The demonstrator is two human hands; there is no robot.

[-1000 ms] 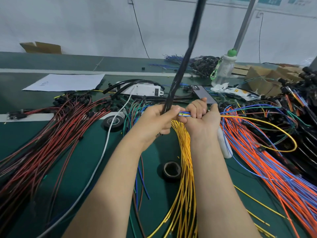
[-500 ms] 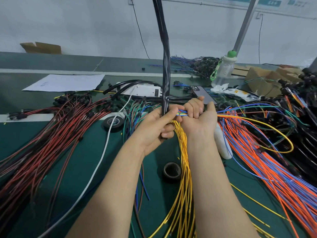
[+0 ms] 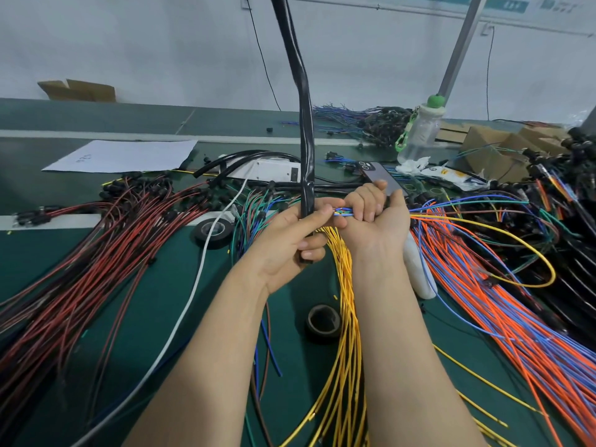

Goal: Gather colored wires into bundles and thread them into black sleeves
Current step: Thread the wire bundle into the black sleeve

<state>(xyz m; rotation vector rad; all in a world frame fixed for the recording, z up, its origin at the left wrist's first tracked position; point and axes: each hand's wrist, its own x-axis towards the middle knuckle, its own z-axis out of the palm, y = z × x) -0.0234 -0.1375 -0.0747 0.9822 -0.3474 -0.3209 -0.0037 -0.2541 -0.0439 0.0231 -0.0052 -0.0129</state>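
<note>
Your left grip [image 3: 290, 240] steadies the black sleeve [image 3: 306, 140] toward 12 o'clock; your right grip [image 3: 374, 217] clenches the wire bundle [image 3: 342, 212] for feeding.

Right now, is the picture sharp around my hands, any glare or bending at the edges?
Head view: left hand, right hand and black sleeve sharp. Head view: even light, soft shadows, faint sheen on the sleeve. Head view: wide-angle bending bows the table, seems to tilt the grey pole.

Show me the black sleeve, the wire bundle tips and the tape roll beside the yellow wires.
black sleeve [image 3: 305, 150]: head view, its upright middle stretch.
wire bundle [image 3: 342, 211]: head view, the coloured tips.
tape roll [image 3: 322, 334]: head view, its near wall.
</note>
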